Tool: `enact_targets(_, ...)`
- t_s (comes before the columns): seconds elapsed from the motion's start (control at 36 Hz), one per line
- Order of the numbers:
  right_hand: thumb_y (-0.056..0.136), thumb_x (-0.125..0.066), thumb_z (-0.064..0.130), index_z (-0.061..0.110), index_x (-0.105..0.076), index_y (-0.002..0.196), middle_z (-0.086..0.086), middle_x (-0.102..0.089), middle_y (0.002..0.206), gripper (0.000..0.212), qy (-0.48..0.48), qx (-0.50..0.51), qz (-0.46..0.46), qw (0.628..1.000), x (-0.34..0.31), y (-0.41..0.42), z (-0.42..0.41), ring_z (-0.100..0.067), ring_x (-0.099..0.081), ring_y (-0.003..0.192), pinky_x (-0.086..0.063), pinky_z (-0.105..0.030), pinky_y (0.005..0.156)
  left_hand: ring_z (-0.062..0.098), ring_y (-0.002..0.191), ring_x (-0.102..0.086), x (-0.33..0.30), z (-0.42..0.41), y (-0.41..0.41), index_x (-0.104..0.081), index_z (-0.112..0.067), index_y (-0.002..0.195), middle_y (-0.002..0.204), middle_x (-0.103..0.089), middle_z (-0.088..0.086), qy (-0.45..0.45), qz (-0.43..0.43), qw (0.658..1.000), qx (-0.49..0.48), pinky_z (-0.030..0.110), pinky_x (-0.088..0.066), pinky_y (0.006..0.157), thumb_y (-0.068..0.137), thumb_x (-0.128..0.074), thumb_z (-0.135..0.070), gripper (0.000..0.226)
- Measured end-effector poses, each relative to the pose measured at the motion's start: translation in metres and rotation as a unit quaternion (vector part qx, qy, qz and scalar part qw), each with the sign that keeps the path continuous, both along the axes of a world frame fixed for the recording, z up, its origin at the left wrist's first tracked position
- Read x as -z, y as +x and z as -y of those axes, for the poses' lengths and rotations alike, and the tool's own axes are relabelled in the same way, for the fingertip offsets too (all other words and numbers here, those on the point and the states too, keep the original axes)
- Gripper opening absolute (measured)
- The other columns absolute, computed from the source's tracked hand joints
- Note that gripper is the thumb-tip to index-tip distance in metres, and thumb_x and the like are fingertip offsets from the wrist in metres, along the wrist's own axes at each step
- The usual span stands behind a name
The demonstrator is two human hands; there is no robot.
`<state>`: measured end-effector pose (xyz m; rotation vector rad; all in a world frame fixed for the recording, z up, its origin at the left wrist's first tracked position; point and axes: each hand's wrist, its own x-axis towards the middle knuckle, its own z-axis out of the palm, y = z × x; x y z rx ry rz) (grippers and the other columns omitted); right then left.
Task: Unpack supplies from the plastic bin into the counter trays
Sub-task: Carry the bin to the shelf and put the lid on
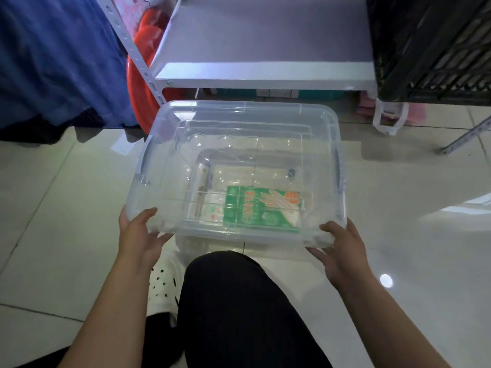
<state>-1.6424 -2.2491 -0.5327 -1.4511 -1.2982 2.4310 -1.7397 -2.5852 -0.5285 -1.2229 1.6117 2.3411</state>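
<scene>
Both grips clasp the near corners of the clear plastic bin (236,144): left hand (140,235) at the near-left corner, right hand (337,245) at the near-right, thumbs over the rim, fingers beneath. The bin hangs above the tiled floor (53,208), near the person's knee (233,301). A green glove packet (263,211) lies inside, so unpacking appears unfinished. No counter trays are in view. A metal shelf (260,49) stands far, a black crate (430,46) far right.

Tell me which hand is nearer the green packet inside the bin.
Right. The right hand grips the clear bin's near corner just beside the green packet; the left hand grips the opposite near corner.
</scene>
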Motion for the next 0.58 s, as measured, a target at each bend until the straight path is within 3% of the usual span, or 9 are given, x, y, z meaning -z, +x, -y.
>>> enact_targets(0.06, 0.08, -0.052, -0.006, 0.01, -0.06, 0.118, -0.017, -0.06, 0.111, 0.042, -0.021, -0.004, -0.007, 1.0, -0.006, -0.004, -0.002, -0.038, -0.062, 0.092, -0.052, -0.058, 0.091, 0.038, 0.105, -0.058, -0.003, 0.002, -0.001, -0.049, -0.038, 0.129, 0.125, -0.054, 0.009, 0.029, -0.02, 0.999, -0.013, 0.06, -0.054, 0.084, 0.083, -0.062, 0.005, 0.065)
enact_targets(0.14, 0.079, -0.05, -0.01, 0.009, -0.058, 0.105, -0.012, -0.054, 0.095, 0.033, -0.029, 0.004, -0.013, 0.999, -0.019, -0.009, -0.004, -0.028, -0.056, 0.075, -0.054, -0.049, 0.077, 0.041, 0.111, -0.055, -0.013, -0.002, -0.002, -0.047, -0.032, 0.135, 0.118, -0.054, 0.011, 0.047, -0.026, 0.998, -0.038, 0.063, -0.05, 0.091, 0.081, -0.059, 0.011, 0.07)
enact_targets(0.28, 0.077, -0.05, -0.01, 0.007, -0.061, 0.097, -0.011, -0.057, 0.089, 0.028, -0.001, -0.004, -0.042, 0.999, -0.04, -0.003, -0.011, -0.027, -0.058, 0.075, -0.054, -0.039, 0.062, 0.038, 0.1, -0.055, -0.03, -0.01, 0.0, -0.049, -0.028, 0.132, 0.123, -0.051, 0.015, 0.004, -0.025, 0.999, -0.048, 0.061, -0.054, 0.084, 0.075, -0.058, 0.011, 0.07)
enact_targets(0.36, 0.078, -0.052, -0.011, 0.003, -0.063, 0.105, -0.014, -0.06, 0.096, 0.032, 0.012, 0.001, -0.071, 0.997, -0.057, 0.006, -0.015, -0.03, -0.058, 0.083, -0.055, -0.042, 0.068, 0.039, 0.095, -0.054, -0.044, -0.012, 0.0, -0.052, -0.024, 0.129, 0.119, -0.051, 0.014, 0.017, -0.046, 0.997, -0.053, 0.058, -0.058, 0.069, 0.074, -0.057, 0.013, 0.067)
enact_targets(0.42, 0.079, -0.051, -0.012, 0.0, -0.061, 0.114, -0.016, -0.058, 0.102, 0.038, 0.011, 0.009, -0.096, 0.995, -0.071, 0.008, -0.015, -0.03, -0.056, 0.088, -0.056, -0.044, 0.073, 0.041, 0.095, -0.053, -0.06, -0.013, -0.005, -0.051, -0.019, 0.132, 0.118, -0.05, 0.015, 0.039, -0.072, 0.995, -0.053, 0.058, -0.059, 0.066, 0.075, -0.056, 0.014, 0.066)
enact_targets(0.5, 0.08, -0.052, -0.011, 0.003, -0.064, 0.112, -0.014, -0.059, 0.103, 0.037, 0.02, 0.02, -0.128, 0.991, -0.093, 0.009, -0.015, -0.028, -0.057, 0.088, -0.06, -0.045, 0.076, 0.039, 0.092, -0.053, -0.087, -0.01, -0.013, -0.048, -0.009, 0.137, 0.118, -0.049, 0.015, 0.052, -0.099, 0.993, -0.046, 0.052, -0.061, 0.063, 0.076, -0.056, 0.012, 0.065)
enact_targets(0.58, 0.079, -0.054, -0.01, 0.008, -0.068, 0.109, -0.01, -0.065, 0.099, 0.037, 0.041, 0.019, -0.163, 0.986, -0.113, 0.012, -0.017, -0.027, -0.06, 0.085, -0.059, -0.05, 0.081, 0.031, 0.081, -0.053, -0.109, -0.007, -0.015, -0.052, -0.013, 0.124, 0.104, -0.051, 0.011, 0.054, -0.132, 0.989, -0.029, 0.047, -0.06, 0.057, 0.077, -0.055, 0.011, 0.052)
